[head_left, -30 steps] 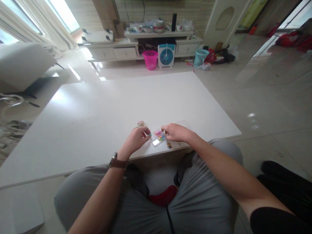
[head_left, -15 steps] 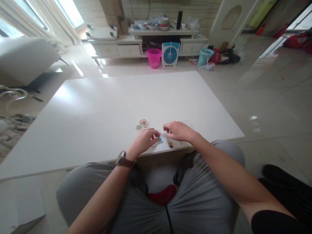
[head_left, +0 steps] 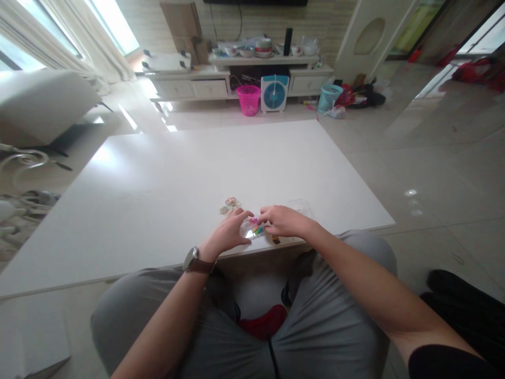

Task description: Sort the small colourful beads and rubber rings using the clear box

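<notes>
At the near edge of the white table (head_left: pixel 205 163), my left hand (head_left: pixel 229 231) curves around a small clear plastic packet or case (head_left: pixel 248 228), thumb on the near side and fingers on the far side. Small pink, green and orange pieces (head_left: pixel 257 229) show in it. My right hand (head_left: pixel 282 220) is bent over these pieces from the right, its fingers drawn together; whether anything is pinched in them is hidden. A small yellow-and-dark figure piece (head_left: pixel 275 239) lies just below my right hand. Beyond my left hand is a little pile of pale, coloured rubber bands (head_left: pixel 230 204).
A clear plastic sheet or lid (head_left: pixel 300 204) lies behind my right wrist. Across the floor stand a pink basket (head_left: pixel 249 100), a blue fan (head_left: pixel 274 95), a light-blue basket (head_left: pixel 329 98) and a white cabinet (head_left: pixel 173 87) with dishes. My knees are under the table's near edge.
My left thumb and fingers have spread wider around the clear packet. My right hand has come down and left onto the coloured pieces. The view has tilted up slightly.
</notes>
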Motion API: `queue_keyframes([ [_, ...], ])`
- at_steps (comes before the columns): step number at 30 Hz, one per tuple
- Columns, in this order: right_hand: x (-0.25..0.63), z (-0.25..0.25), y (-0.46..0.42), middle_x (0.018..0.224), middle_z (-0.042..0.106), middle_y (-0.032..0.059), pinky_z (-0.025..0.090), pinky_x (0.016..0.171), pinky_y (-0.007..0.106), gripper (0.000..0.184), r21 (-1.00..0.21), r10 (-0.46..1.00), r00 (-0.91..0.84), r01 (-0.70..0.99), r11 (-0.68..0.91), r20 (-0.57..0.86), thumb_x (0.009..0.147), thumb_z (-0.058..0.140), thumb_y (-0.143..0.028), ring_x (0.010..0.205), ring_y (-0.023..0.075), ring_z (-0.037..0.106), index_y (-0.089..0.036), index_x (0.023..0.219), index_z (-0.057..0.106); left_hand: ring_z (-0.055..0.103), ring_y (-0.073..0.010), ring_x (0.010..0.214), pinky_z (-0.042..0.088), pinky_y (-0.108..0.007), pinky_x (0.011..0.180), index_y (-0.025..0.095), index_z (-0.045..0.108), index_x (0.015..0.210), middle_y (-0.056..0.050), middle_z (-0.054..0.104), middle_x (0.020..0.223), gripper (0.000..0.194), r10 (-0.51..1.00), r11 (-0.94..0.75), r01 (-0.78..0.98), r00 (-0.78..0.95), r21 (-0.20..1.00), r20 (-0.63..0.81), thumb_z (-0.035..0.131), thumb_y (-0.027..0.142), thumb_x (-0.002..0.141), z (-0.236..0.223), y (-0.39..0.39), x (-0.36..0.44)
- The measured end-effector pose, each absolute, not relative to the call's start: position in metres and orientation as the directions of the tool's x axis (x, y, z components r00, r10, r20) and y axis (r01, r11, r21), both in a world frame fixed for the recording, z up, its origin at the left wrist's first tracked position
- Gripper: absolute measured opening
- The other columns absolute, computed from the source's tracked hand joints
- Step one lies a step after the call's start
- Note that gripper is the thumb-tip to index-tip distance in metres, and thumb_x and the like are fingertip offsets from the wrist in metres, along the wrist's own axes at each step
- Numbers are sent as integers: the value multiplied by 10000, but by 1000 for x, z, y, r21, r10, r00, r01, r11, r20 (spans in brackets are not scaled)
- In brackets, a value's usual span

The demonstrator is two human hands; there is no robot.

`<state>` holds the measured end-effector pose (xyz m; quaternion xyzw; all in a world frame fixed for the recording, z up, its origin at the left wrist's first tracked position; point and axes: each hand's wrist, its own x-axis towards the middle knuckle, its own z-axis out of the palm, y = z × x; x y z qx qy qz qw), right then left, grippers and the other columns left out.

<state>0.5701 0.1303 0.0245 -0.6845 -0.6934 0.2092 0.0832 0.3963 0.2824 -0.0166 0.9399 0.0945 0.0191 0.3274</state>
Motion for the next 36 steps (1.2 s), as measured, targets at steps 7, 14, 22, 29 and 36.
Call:
queue_keyframes([
  [7, 567, 22, 132, 1000, 723, 60, 387, 708, 242, 324, -385, 985, -64, 923, -2, -159, 824, 606, -103, 863, 175, 643, -212, 1074, 781, 571, -292, 1165, 497, -436, 1011, 241, 574, 1293, -99, 588, 1233, 705, 189, -735, 146, 982, 662, -7, 863, 373, 664, -16, 287, 396],
  [14, 563, 26, 129, 1002, 730, 61, 372, 705, 239, 269, -412, 973, -101, 911, 7, -207, 839, 602, -94, 852, 166, 632, -191, 1019, 776, 640, -227, 991, 521, -389, 944, 197, 666, 1091, -96, 641, 1109, 227, 533, -707, 407, 844, 578, 57, 558, 316, 931, -23, 326, 389],
  [22, 564, 26, 128, 987, 706, 65, 358, 711, 245, 270, -422, 992, -84, 906, 37, -93, 902, 568, -121, 824, 162, 593, -180, 1119, 717, 660, -206, 910, 514, -334, 894, 163, 698, 1045, -107, 676, 1060, 229, 705, -601, 595, 709, 534, 2, 579, 301, 906, -37, 336, 394],
  [29, 563, 30, 124, 957, 705, 52, 331, 690, 247, 204, -410, 994, -76, 911, 35, -84, 912, 582, -139, 809, 155, 592, -186, 1059, 715, 645, -184, 822, 489, -302, 826, 167, 741, 940, -92, 715, 953, 194, 727, -591, 631, 686, 502, -7, 572, 210, 857, -38, 334, 399],
  [36, 562, 33, 124, 966, 713, 52, 327, 689, 253, 169, -423, 993, -81, 905, 36, -89, 913, 586, -140, 822, 158, 603, -186, 1020, 708, 629, -173, 759, 439, -273, 697, 175, 741, 918, -45, 717, 806, 159, 734, -542, 645, 676, 538, -71, 638, 225, 808, -30, 335, 398],
])
